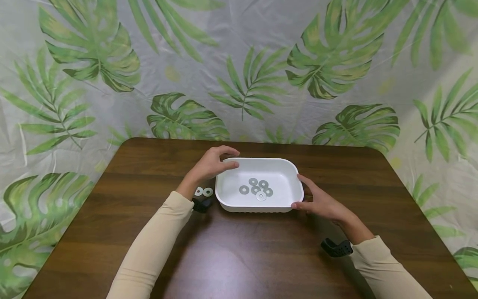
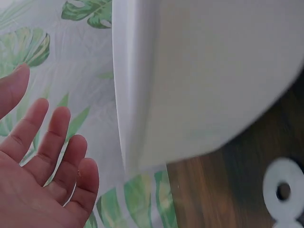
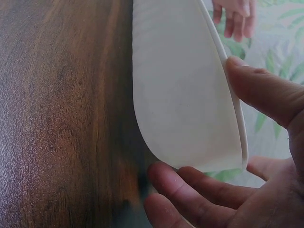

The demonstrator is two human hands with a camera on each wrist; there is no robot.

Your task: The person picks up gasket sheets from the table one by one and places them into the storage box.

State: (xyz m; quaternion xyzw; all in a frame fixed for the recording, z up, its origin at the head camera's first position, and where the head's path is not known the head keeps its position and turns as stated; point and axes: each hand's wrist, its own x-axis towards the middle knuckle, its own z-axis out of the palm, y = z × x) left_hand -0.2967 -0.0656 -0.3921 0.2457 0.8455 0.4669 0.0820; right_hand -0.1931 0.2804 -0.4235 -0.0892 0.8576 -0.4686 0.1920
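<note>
A white plastic tub point(image 1: 254, 209) with rounded corners stands on the table. Several flat metal washers point(image 1: 244, 189) lie grouped on its floor, some overlapping. My right hand point(image 1: 324, 202) holds the tub's right end; in the right wrist view its thumb point(image 3: 259, 88) is on the rim and its fingers point(image 3: 173, 183) lie against the lower wall. Beside the tub's left end, my left hand point(image 1: 209, 167) has its fingers spread, with nothing held. The left wrist view shows a gap between that palm point(image 2: 38, 190) and the tub wall point(image 2: 209, 85).
Two white washers point(image 1: 208, 192) lie on the dark wooden table point(image 1: 254, 249), left of the tub and close to the left wrist. A leaf-patterned cloth point(image 1: 254, 83) hangs behind the table's far edge. Both wrists wear black straps point(image 1: 337, 248).
</note>
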